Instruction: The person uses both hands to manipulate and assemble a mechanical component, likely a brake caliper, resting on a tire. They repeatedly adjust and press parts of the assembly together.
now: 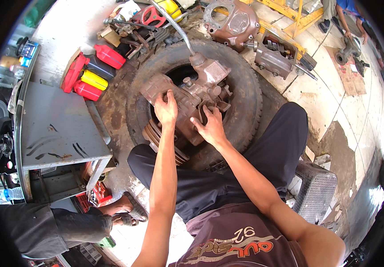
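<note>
A brownish metal gearbox housing (184,116) lies across a worn tyre (250,91) between my knees. A shift-lever tower (210,71) with a long bent metal lever (174,27) rises from its far side. My left hand (166,108) is on the left part of the housing, thumb and forefinger apart, palm hidden. Over the right part, my right hand (210,126) has its thumb and fingers spread, fingertips touching the housing beside an opening. I see nothing held in either hand. A ribbed round metal part (156,135) sits at the tyre's near left, partly behind my left forearm.
Beyond the tyre lie a bell housing (234,24) and an opened gear case (275,54). Red, yellow and black plastic bottles (95,80) stand left, by a grey metal bench (61,120). A co-worker's legs (78,224) are lower left; another person's hands (355,36) touch a part upper right.
</note>
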Demonstrator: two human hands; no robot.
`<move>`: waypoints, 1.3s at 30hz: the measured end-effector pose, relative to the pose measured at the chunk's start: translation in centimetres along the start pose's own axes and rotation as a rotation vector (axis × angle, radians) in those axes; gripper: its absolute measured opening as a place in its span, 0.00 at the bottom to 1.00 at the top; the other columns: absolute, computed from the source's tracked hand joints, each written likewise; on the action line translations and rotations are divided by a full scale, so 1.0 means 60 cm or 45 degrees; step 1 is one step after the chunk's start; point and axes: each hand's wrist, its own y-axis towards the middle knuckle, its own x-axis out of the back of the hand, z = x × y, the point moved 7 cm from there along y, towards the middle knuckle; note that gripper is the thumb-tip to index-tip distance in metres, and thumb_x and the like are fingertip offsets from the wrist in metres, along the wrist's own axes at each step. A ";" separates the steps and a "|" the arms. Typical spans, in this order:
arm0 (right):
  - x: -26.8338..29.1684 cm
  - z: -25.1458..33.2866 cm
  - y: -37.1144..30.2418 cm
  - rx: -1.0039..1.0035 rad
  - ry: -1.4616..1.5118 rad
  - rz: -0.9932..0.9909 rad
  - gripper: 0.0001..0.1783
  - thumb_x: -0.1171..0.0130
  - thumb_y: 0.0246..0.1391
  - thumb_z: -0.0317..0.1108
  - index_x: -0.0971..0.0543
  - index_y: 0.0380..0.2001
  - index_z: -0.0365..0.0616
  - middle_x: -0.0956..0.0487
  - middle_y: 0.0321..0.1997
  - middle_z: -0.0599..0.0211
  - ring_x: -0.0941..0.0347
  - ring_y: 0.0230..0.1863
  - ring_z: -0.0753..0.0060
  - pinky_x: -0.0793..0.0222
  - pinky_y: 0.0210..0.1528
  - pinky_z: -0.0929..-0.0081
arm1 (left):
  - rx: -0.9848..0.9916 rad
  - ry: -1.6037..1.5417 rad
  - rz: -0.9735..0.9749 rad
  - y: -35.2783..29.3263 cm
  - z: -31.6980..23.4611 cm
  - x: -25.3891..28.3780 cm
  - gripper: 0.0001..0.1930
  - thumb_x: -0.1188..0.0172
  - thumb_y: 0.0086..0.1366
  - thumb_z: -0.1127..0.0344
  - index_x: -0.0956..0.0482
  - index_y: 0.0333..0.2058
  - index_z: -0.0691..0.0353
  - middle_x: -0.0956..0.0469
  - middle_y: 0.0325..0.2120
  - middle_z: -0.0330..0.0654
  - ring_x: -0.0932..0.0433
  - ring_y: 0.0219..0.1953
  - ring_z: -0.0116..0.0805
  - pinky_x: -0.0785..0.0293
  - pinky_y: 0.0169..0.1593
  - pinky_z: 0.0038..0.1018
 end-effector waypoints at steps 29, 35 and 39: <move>0.020 -0.024 0.030 -0.271 0.284 -0.093 0.20 0.42 0.57 0.33 0.18 0.52 0.37 0.25 0.51 0.40 0.26 0.54 0.38 0.29 0.59 0.53 | -0.022 -0.034 0.000 -0.007 -0.007 0.002 0.23 0.43 0.68 0.49 0.16 0.44 0.65 0.15 0.39 0.58 0.17 0.46 0.59 0.24 0.52 0.44; 0.036 0.002 0.039 -0.516 -0.006 -0.002 0.17 0.45 0.62 0.35 0.16 0.49 0.37 0.22 0.47 0.41 0.24 0.53 0.40 0.30 0.57 0.56 | 0.011 -0.056 -0.014 -0.007 -0.004 0.007 0.22 0.44 0.69 0.49 0.15 0.45 0.62 0.15 0.38 0.58 0.17 0.45 0.58 0.24 0.51 0.43; -0.007 0.001 0.052 -0.216 0.078 -0.291 0.20 0.45 0.58 0.32 0.17 0.49 0.31 0.25 0.52 0.34 0.25 0.51 0.35 0.29 0.58 0.53 | 0.028 -0.069 0.033 -0.006 -0.017 -0.005 0.22 0.44 0.69 0.48 0.15 0.47 0.61 0.15 0.39 0.58 0.16 0.46 0.58 0.24 0.51 0.43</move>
